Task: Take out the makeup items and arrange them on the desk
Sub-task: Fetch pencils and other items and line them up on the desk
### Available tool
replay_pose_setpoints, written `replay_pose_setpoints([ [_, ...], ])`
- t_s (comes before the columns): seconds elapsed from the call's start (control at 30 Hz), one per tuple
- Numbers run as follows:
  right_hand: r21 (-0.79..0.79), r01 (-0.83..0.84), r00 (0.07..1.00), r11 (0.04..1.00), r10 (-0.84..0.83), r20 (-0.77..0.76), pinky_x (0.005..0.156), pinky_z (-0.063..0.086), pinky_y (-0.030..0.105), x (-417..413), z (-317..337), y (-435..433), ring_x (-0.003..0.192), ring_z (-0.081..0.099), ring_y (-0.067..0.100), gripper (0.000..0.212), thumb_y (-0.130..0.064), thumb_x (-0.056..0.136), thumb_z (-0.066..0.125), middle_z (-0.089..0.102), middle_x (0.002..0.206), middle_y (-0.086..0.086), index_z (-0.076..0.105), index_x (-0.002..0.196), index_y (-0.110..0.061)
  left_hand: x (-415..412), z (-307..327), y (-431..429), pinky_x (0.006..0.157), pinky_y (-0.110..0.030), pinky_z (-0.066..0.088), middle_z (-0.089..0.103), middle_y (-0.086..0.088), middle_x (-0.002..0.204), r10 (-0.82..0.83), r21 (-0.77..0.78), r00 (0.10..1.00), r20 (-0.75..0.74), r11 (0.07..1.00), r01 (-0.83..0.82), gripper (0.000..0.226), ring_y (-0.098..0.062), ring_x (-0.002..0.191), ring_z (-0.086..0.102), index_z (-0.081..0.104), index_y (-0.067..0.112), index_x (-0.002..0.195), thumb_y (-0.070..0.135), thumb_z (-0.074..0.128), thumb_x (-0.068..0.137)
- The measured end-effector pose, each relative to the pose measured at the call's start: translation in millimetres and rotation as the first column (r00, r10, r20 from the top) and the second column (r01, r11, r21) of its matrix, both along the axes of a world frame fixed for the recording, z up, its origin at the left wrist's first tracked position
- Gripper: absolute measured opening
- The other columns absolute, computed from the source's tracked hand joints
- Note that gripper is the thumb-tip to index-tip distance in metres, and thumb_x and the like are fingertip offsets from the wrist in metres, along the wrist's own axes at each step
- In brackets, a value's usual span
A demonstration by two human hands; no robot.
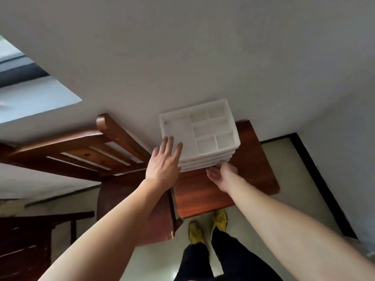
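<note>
Status: early stage. We see no makeup item laid out anywhere, and no desk can be identified with certainty.

The stack of white divided trays [213, 130] stands on a small wooden table [253, 175] against the wall, just beside a wooden chair [91, 153]. The compartments of the top tray appear empty; the contents of the lower trays are hidden.

Our left hand [164, 161] lies flat, fingers straight and slightly spread, against the left front corner of the top tray. Our right hand [220, 175] is palm-up at the lower front edge of the stack, fingers loose and touching the bottom tray; neither hand has closed a grip.

Judgement: we are at the point of taking hold of the stack. Remaining: lift it, locate the items, remove them, and arrange them on the desk.
</note>
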State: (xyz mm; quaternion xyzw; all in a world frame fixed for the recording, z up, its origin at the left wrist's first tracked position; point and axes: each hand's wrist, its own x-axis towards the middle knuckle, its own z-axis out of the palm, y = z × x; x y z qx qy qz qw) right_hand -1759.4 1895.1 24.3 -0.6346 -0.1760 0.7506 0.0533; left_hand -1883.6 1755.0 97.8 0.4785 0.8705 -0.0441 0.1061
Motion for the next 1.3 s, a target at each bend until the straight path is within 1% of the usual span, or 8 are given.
replay_pose_setpoints([
  [0.07,-0.091,0.159,0.986,0.983,-0.163,-0.034,0.081,0.058,0.042,-13,-12,4,0.082,0.064,0.032,0.033,-0.029,0.103,0.045,0.064,0.108,0.023,0.054,0.118,0.0,-7,-16,3,0.116,-0.044,0.018,0.01,-0.017,0.16,-0.047,-0.047,0.999,-0.011,0.998,0.047,0.074,-0.032,0.149,0.001,0.02,0.014,0.152,0.033,0.058,0.092],
  [0.13,-0.164,0.286,0.953,0.944,-0.299,-0.055,0.084,0.058,0.045,-22,-19,7,0.087,0.064,0.033,0.043,-0.038,0.102,0.045,0.062,0.107,0.022,0.054,0.118,0.001,-7,-29,3,0.116,-0.044,0.016,0.008,-0.016,0.161,-0.091,-0.104,0.996,-0.001,0.99,0.091,0.07,-0.03,0.149,-0.001,0.015,0.013,0.153,0.031,0.05,0.095],
  [0.27,-0.231,0.417,0.896,0.879,-0.44,-0.057,0.081,0.059,0.045,-33,-34,6,0.091,0.066,0.032,0.054,-0.051,0.096,0.05,0.062,0.109,0.019,0.057,0.116,-0.002,-4,-42,4,0.099,-0.045,0.039,0.025,-0.019,0.156,-0.065,-0.085,0.998,-0.012,0.994,0.064,0.069,-0.035,0.143,0.026,0.028,0.012,0.15,0.018,0.057,0.089],
  [0.33,-0.236,0.446,0.881,0.863,-0.47,-0.054,0.078,0.06,0.043,-35,-39,4,0.087,0.066,0.031,0.057,-0.056,0.094,0.051,0.061,0.108,0.017,0.058,0.118,-0.004,-6,-44,5,0.095,-0.044,0.04,0.019,-0.019,0.158,-0.089,-0.097,0.996,-0.028,0.992,0.086,0.071,-0.035,0.142,0.025,0.021,0.012,0.152,0.012,0.051,0.087],
  [0.43,-0.249,0.466,0.867,0.849,-0.494,-0.065,0.075,0.06,0.04,-34,-41,-1,0.079,0.065,0.028,0.059,-0.058,0.094,0.049,0.062,0.102,0.015,0.058,0.118,-0.005,-6,-42,5,0.1,-0.043,0.036,0.005,-0.018,0.16,-0.106,-0.148,0.994,-0.034,0.984,0.1,0.074,-0.034,0.144,0.014,0.007,0.014,0.154,0.009,0.043,0.089],
  [0.67,-0.215,0.459,0.873,0.862,-0.483,-0.073,0.06,0.057,0.032,-18,-48,-11,0.084,0.065,0.026,0.064,-0.064,0.088,0.056,0.062,0.105,0.014,0.061,0.118,-0.007,-6,-43,7,0.1,-0.044,0.037,0.003,-0.019,0.159,-0.122,-0.19,0.991,-0.052,0.976,0.11,0.077,-0.035,0.143,0.013,0.003,0.013,0.153,0.009,0.046,0.089],
  [0.97,-0.208,0.487,0.87,0.848,-0.493,0.025,0.047,0.047,0.024,25,-55,-37,0.058,0.053,0.018,0.065,-0.069,0.087,0.049,0.056,0.083,0.008,0.061,0.114,-0.011,-4,-40,8,0.099,-0.045,0.037,-0.002,-0.019,0.159,-0.121,-0.212,0.99,-0.07,0.972,0.104,0.078,-0.035,0.144,0.009,-0.001,0.013,0.153,0.005,0.043,0.089],
  [1.3,-0.209,0.446,0.89,0.87,-0.456,0.004,0.064,0.051,0.031,52,-56,-44,0.072,0.057,0.022,0.065,-0.066,0.091,0.047,0.061,0.096,0.013,0.06,0.115,-0.008,-1,-45,6,0.1,-0.046,0.035,0.008,-0.02,0.157,-0.107,-0.149,0.991,-0.076,0.984,0.094,0.075,-0.036,0.141,0.017,0.01,0.011,0.152,0.009,0.047,0.087],
])
